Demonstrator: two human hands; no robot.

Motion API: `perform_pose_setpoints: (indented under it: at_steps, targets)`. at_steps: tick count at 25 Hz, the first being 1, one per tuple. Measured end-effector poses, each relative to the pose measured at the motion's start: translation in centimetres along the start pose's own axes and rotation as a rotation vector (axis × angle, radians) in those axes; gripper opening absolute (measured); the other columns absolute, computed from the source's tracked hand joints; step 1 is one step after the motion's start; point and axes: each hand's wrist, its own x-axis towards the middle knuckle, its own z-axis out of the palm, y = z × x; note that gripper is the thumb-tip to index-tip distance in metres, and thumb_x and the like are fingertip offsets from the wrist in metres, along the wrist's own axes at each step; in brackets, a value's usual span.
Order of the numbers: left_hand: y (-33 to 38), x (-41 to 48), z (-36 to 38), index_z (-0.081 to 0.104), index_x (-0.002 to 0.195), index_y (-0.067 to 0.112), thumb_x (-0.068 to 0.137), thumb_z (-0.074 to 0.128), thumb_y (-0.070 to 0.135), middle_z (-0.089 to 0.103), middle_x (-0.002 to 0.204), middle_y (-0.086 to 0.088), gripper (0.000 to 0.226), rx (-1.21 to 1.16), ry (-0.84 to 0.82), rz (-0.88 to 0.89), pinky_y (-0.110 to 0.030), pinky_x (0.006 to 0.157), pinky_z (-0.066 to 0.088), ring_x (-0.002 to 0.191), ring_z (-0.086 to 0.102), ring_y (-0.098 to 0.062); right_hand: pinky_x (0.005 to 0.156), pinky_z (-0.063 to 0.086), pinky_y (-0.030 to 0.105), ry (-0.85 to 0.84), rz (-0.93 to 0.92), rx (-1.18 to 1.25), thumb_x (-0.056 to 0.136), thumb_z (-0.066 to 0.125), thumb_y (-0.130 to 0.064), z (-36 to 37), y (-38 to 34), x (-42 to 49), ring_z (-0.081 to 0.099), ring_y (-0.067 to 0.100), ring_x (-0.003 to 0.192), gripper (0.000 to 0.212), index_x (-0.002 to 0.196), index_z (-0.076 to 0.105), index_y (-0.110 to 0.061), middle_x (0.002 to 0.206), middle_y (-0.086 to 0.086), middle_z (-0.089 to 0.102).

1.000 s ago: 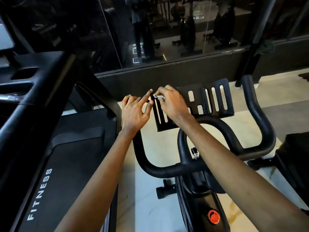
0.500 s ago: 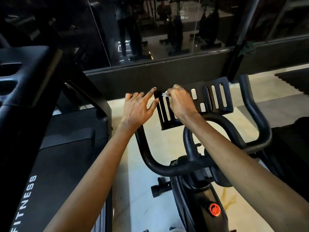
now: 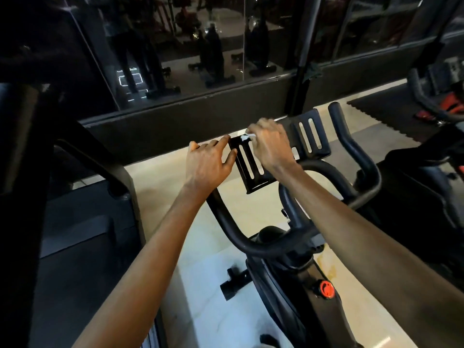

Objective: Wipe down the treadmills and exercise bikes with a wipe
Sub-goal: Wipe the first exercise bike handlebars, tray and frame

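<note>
Single head cam, worn by me, wide-angle, facing forward and down along both forearms. Close range: my left hand [image 3: 207, 163] and right hand [image 3: 270, 146] sit mid-frame, glass wall [image 3: 226, 46] beyond them, floor [image 3: 160, 187] below them.

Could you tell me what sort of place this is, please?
Very likely a gym: an exercise bike stands beside a treadmill, and more machines show in the dark glass wall ahead.
</note>
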Motion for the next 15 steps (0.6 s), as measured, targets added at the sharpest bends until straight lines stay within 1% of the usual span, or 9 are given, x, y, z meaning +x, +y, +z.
perform_pose_setpoints:
  at_steps: [2, 4, 7, 10, 12, 15]
  targets:
    - [0.1, -0.5, 0.6, 0.057, 0.138, 0.017, 0.104, 0.036, 0.051, 0.074, 0.095, -0.005, 0.053, 0.009, 0.052, -0.018, -0.036, 0.079, 0.031, 0.083, 0.068, -0.023, 0.092, 0.039, 0.041, 0.007, 0.002, -0.124, 0.095, 0.057, -0.019, -0.4, 0.2, 1.5, 0.052, 0.026, 0.11, 0.022, 0.114, 0.069, -0.018, 0.112, 0.005, 0.064]
    - [0.1, -0.7, 1.1, 0.057, 0.139, 0.019, 0.104, 0.033, 0.051, 0.075, 0.097, -0.005, 0.053, -0.011, 0.088, -0.027, -0.037, 0.077, 0.033, 0.087, 0.068, -0.022, 0.092, 0.039, 0.041, -0.007, 0.013, -0.206, 0.096, 0.056, -0.023, -0.7, 0.1, 1.3, 0.051, 0.028, 0.11, 0.022, 0.112, 0.071, -0.016, 0.11, 0.007, 0.065]
    - [-0.1, -0.7, 1.2, 0.053, 0.143, 0.019, 0.105, 0.031, 0.051, 0.074, 0.103, -0.003, 0.054, -0.04, 0.097, -0.013, -0.038, 0.077, 0.036, 0.088, 0.068, -0.022, 0.094, 0.04, 0.041, -0.06, 0.037, -0.292, 0.098, 0.054, -0.026, -0.9, -0.5, -0.9, 0.051, 0.028, 0.113, 0.023, 0.11, 0.071, -0.016, 0.109, 0.008, 0.067]
    - [-0.2, -0.8, 1.1, 0.051, 0.145, 0.019, 0.105, 0.029, 0.052, 0.074, 0.105, -0.004, 0.055, -0.049, 0.096, -0.006, -0.038, 0.078, 0.037, 0.09, 0.067, -0.021, 0.097, 0.042, 0.041, -0.115, 0.124, -0.271, 0.099, 0.055, -0.028, -0.7, -0.6, -3.6, 0.054, 0.028, 0.115, 0.023, 0.108, 0.073, -0.017, 0.105, 0.008, 0.07]
    - [-0.2, -0.7, 1.1, 0.05, 0.145, 0.02, 0.105, 0.029, 0.052, 0.074, 0.105, -0.004, 0.055, -0.054, 0.095, -0.006, -0.037, 0.079, 0.037, 0.092, 0.068, -0.022, 0.097, 0.042, 0.04, -0.158, 0.18, -0.197, 0.097, 0.058, -0.028, -0.3, -0.6, -5.8, 0.057, 0.026, 0.109, 0.021, 0.105, 0.073, -0.017, 0.1, 0.007, 0.072]
    - [-0.2, -0.9, 1.0, 0.05, 0.145, 0.02, 0.105, 0.03, 0.051, 0.074, 0.099, -0.005, 0.054, -0.05, 0.098, -0.001, -0.037, 0.079, 0.036, 0.089, 0.067, -0.022, 0.097, 0.04, 0.041, -0.196, 0.208, -0.081, 0.093, 0.065, -0.024, 0.2, -0.7, -7.5, 0.058, 0.025, 0.107, 0.016, 0.105, 0.075, -0.02, 0.098, 0.004, 0.074]
